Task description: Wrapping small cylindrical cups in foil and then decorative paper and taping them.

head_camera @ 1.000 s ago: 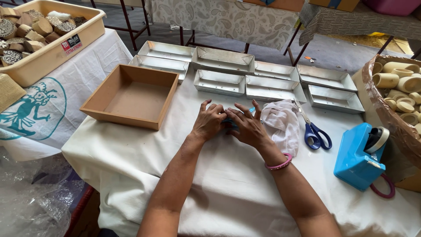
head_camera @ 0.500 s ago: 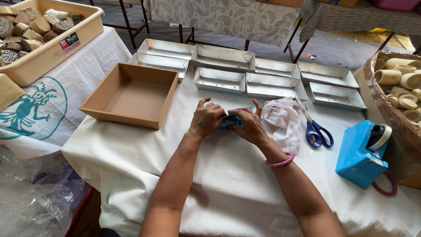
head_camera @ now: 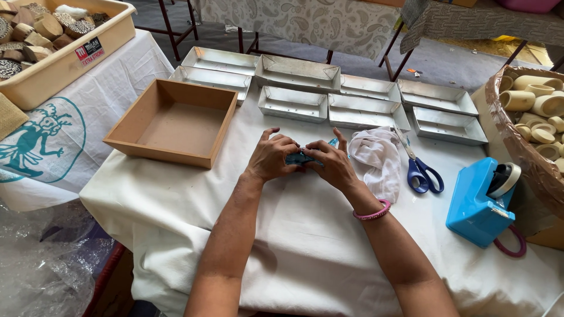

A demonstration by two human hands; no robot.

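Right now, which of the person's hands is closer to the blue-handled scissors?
Right. The right hand is just left of the white cloth that lies beside the scissors; the left hand sits farther left, beyond the right one.

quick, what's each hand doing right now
Left hand: closed on one end of a small blue item.
Right hand: closed on its other end, beside the white cloth.

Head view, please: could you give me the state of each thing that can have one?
Left hand: closed on small blue item.
Right hand: closed on the same item.
Wooden tray: empty, upright.
Metal trays: empty, open side up.
Scissors: shut, lying flat.
Tape dispenser: upright, roll loaded.
White cloth: crumpled.
Basket: full of rolls.
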